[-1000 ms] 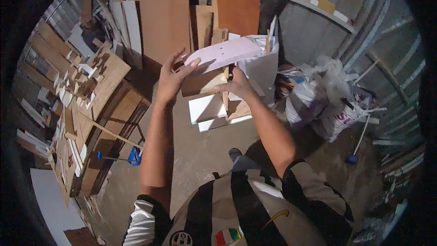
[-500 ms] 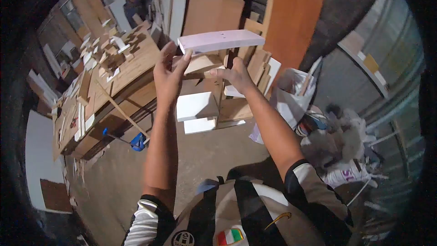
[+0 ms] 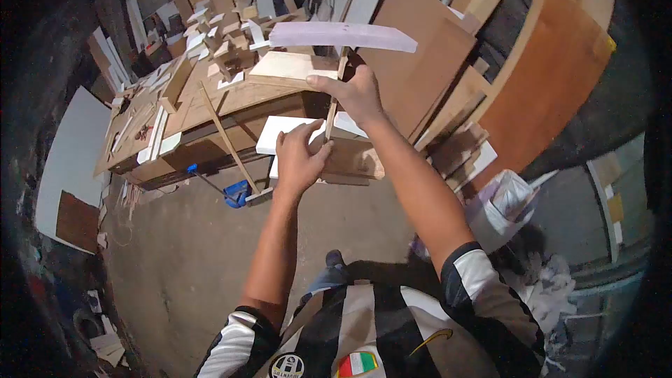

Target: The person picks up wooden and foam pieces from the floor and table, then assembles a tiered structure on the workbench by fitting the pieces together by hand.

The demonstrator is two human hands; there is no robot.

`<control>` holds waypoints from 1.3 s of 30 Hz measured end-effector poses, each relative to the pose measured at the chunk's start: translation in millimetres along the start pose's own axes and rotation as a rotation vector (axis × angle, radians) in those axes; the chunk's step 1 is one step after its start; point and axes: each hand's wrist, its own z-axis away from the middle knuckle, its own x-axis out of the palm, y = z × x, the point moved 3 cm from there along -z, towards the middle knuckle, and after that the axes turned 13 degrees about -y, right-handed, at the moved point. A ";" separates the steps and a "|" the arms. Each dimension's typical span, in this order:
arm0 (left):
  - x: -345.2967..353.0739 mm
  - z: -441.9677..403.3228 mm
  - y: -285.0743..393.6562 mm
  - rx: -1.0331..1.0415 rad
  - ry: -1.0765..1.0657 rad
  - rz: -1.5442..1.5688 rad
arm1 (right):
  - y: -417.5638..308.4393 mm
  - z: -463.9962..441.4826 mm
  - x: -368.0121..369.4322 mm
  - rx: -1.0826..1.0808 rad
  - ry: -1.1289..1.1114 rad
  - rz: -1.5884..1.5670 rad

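A wooden assembly with several boards fixed to a thin upright [image 3: 332,108] is held up in front of me. Its top board [image 3: 343,36] is pale pinkish white with small dark holes. Below that is a bare wood board [image 3: 294,66], and lower down sits a white board [image 3: 280,133]. My right hand [image 3: 355,94] is wrapped round the upright and the edge of the wood board. Lower on the same upright, my left hand [image 3: 302,157] grips it between thumb and fingers, in front of the white board.
A workbench [image 3: 259,101] with wood offcuts stands at the left, with a stick and a blue dustpan [image 3: 237,194] beside it. Large boards [image 3: 413,49] lean at the back. A bag of scraps [image 3: 505,203] stands at the right, near an orange-brown panel [image 3: 553,84].
My left hand has moved down from the top board to the lower upright and closed on it. My right hand keeps its hold. The view has turned left, towards the workbench.
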 end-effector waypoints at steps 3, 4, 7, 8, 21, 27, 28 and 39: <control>-11.9 -31.9 -14.1 -0.026 0.048 -0.051 | -12.8 -37.2 25.7 -0.027 0.013 0.000; -16.3 -43.1 -20.8 -0.029 0.079 -0.041 | -7.5 -50.9 31.5 0.004 0.041 0.056; -20.2 -78.2 -58.8 -0.035 0.099 -0.110 | -5.6 -82.3 44.8 0.033 0.025 0.066; -21.9 -86.4 -68.1 0.048 0.219 -0.149 | -1.0 -93.0 47.5 0.048 0.002 0.096; -14.1 -197.7 -183.5 0.092 0.373 0.457 | 63.1 -198.2 10.4 0.236 -0.376 -0.029; -38.6 -244.9 -164.0 0.140 0.352 0.609 | 98.4 -256.0 -27.2 0.078 -0.510 -0.087; -38.4 -258.4 -177.0 0.140 0.283 0.558 | 108.2 -271.8 -33.5 0.018 -0.532 -0.061; -6.9 -354.9 -255.2 0.063 0.082 0.675 | 149.0 -401.0 -65.0 -0.197 -0.551 0.488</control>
